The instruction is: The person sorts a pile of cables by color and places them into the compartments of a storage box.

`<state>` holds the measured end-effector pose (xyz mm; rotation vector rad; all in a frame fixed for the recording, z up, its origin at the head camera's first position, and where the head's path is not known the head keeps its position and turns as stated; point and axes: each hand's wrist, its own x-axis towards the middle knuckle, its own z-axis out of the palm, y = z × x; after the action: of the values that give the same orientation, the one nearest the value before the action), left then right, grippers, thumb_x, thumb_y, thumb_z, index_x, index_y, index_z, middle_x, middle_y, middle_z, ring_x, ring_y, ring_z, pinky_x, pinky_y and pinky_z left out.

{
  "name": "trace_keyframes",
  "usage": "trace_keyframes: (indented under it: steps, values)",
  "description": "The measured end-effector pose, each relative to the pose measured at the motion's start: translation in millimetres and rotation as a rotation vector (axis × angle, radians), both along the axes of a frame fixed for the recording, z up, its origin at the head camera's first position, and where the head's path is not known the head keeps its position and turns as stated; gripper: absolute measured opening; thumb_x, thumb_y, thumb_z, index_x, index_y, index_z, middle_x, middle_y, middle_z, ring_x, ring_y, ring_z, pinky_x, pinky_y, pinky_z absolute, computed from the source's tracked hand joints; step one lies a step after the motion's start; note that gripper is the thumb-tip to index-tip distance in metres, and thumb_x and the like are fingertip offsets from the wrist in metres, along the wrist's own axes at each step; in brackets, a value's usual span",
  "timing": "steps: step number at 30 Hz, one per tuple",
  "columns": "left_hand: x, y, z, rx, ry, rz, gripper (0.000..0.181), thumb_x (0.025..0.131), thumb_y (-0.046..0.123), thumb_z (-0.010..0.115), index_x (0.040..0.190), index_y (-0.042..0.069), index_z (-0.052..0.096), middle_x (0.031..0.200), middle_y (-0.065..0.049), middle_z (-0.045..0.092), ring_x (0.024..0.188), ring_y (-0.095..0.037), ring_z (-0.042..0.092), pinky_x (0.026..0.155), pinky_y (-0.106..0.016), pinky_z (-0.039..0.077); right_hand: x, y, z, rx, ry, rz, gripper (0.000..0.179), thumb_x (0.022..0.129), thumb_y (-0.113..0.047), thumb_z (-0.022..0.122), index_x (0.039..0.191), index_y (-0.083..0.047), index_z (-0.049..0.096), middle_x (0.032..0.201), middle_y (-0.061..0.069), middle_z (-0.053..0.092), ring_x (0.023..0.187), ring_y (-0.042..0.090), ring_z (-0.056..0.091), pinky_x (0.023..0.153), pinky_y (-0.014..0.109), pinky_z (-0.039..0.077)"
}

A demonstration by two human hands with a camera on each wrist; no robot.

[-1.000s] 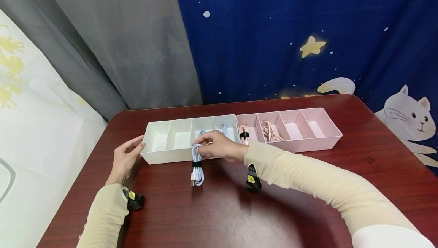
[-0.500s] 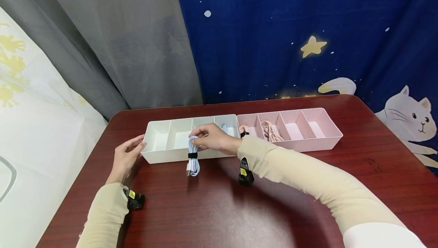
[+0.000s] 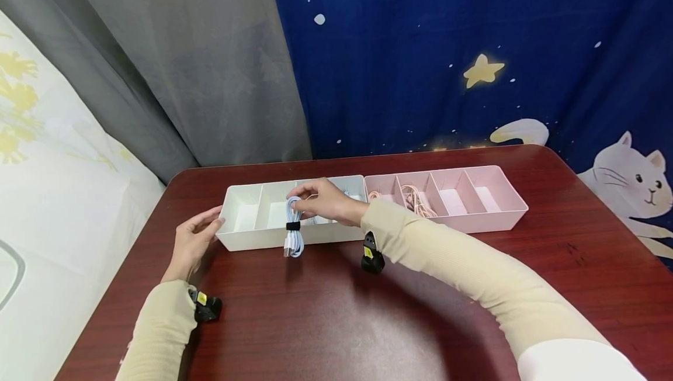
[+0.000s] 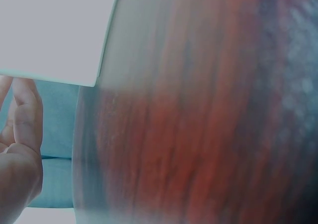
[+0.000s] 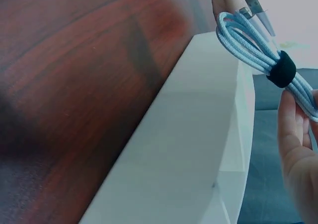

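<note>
My right hand pinches a light blue USB charging cable, coiled and bound with a black strap. The coil hangs in front of the white divided box, its plug pointing down. In the right wrist view, the cable shows its braided loops and metal plug beside the box wall. At the box's left end, my left hand rests its fingertips and thumb against the wall. The left wrist view shows extended fingers right at the edge of the box.
A pink divided box adjoins the white one on the right. Pink cables lie in its left compartments. Both boxes stand near the back of the dark red wooden table. Grey and blue curtains hang behind.
My right hand has risen and moved slightly left and toward the back, bringing the blue cable up across the white box's front. The left hand has stayed at the box's end.
</note>
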<state>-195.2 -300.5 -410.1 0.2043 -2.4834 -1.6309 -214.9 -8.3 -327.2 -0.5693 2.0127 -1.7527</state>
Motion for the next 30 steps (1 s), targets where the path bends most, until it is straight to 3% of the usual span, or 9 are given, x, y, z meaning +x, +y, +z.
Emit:
trace_keyframes:
  steps: [8,21,30]
  values:
    - [0.4,0.4,1.1,0.011,-0.003,-0.005,0.044,0.084,0.030,0.060,0.123,0.012,0.054,0.094,0.018,0.055,0.081,0.002,0.053,0.063,-0.014,0.045,-5.9,-3.3,5.8,0.027,0.059,0.010,0.025,0.083,0.002,0.057,0.107,0.007,0.057,0.093,0.011,0.057,0.074,0.013,0.058,0.069,0.030,0.051]
    - [0.4,-0.1,0.1,-0.005,-0.001,-0.002,0.044,0.084,0.030,0.061,0.123,0.011,0.054,0.093,0.018,0.055,0.079,0.001,0.053,0.062,-0.015,0.045,-13.8,-0.7,9.2,0.037,0.047,0.021,0.024,0.084,0.000,0.057,0.108,0.004,0.058,0.094,0.012,0.056,0.076,0.015,0.059,0.074,0.037,0.049]
    - [-0.1,0.3,0.5,0.021,0.001,-0.001,0.044,0.084,0.029,0.061,0.123,0.010,0.054,0.091,0.018,0.056,0.078,0.001,0.053,0.061,-0.015,0.045,-18.0,-3.2,11.4,0.041,0.057,0.013,0.021,0.083,0.000,0.058,0.105,0.001,0.060,0.094,0.012,0.056,0.078,0.016,0.057,0.070,0.032,0.050]
